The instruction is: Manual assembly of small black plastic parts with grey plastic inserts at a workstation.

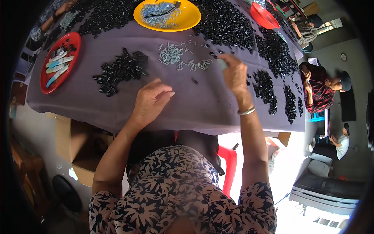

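My left hand [153, 100] hovers over the near part of the purple tablecloth, thumb and fingers pinched together; anything between them is too small to make out. Farther right, my right hand [235, 75] is curled, a metal bangle [246, 111] on its wrist. A pale patch shows at its fingertips, and what it grips is unclear. Just beyond it lie a few small black pieces [220, 52]. Between the hands, one small dark piece [194, 80] rests on the cloth. Small clear-silvery pins [171, 54] lie loosely heaped beyond, with a pile of black pieces [122, 70] to their left.
A red tray [76, 46] with several knives stands at the left. At the far side are a yellow plate [191, 21] of pins, large black heaps [222, 25] and a red bowl [265, 17]. A cardboard box [64, 136] sits below the table. Other people work around.
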{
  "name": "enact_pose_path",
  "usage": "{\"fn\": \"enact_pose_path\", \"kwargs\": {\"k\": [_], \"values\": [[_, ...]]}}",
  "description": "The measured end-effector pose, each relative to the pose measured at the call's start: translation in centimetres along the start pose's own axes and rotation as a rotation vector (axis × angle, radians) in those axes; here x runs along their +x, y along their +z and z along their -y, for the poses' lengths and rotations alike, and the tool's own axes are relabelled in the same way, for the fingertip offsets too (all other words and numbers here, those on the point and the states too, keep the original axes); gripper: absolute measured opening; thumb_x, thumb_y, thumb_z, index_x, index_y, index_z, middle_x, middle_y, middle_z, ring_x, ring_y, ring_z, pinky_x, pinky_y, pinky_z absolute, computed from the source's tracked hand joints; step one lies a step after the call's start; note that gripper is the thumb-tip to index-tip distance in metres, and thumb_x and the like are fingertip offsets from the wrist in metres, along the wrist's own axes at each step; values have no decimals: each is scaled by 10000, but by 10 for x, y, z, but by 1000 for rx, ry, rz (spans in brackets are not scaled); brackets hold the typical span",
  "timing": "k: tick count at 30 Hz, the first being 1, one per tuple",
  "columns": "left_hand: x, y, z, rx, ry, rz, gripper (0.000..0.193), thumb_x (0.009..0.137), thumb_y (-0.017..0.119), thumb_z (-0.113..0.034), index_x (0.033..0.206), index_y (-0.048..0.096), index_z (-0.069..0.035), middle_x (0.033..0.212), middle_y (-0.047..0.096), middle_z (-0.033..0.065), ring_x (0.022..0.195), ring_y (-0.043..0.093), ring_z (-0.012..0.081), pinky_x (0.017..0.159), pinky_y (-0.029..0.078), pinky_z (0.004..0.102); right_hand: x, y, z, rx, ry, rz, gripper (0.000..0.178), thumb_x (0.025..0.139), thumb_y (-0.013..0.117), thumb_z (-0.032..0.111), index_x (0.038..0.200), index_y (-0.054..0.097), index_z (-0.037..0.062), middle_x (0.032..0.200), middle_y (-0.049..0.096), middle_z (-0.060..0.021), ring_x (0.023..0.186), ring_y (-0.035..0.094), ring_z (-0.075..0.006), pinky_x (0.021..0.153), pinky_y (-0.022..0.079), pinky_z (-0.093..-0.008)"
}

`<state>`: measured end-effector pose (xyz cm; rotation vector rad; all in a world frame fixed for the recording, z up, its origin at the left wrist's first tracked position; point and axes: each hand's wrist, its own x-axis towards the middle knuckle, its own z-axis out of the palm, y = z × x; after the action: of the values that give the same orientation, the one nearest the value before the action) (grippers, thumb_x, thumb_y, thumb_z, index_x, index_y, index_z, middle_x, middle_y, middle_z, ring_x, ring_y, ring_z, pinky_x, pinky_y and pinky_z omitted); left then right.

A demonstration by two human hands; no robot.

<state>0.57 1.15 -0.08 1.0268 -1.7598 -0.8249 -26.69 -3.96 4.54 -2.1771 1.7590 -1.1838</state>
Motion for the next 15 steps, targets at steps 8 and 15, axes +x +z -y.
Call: {"fn": "enact_pose_path", "kwargs": {"k": [8, 15], "values": [[1, 3, 1, -20, 18, -8, 93, 806, 724, -41, 868, 666, -3, 730, 516, 52, 607, 502, 159, 566, 413, 293, 38, 2, -51, -194, -32, 129, 163, 812, 650, 29, 957, 699, 84, 946, 681, -132, 881, 657, -345, 781, 518, -413], [2, 1, 1, -13, -18, -5, 111, 809, 719, -85, 878, 673, -11, 731, 539, 75, 611, 547, 198, 568, 433, 318, 38, 9, -30, -85, -35, 193, 169, 819, 701, 30, 984, 708, 67, 833, 711, -77, 714, 661, -149, 675, 518, -290]]}}
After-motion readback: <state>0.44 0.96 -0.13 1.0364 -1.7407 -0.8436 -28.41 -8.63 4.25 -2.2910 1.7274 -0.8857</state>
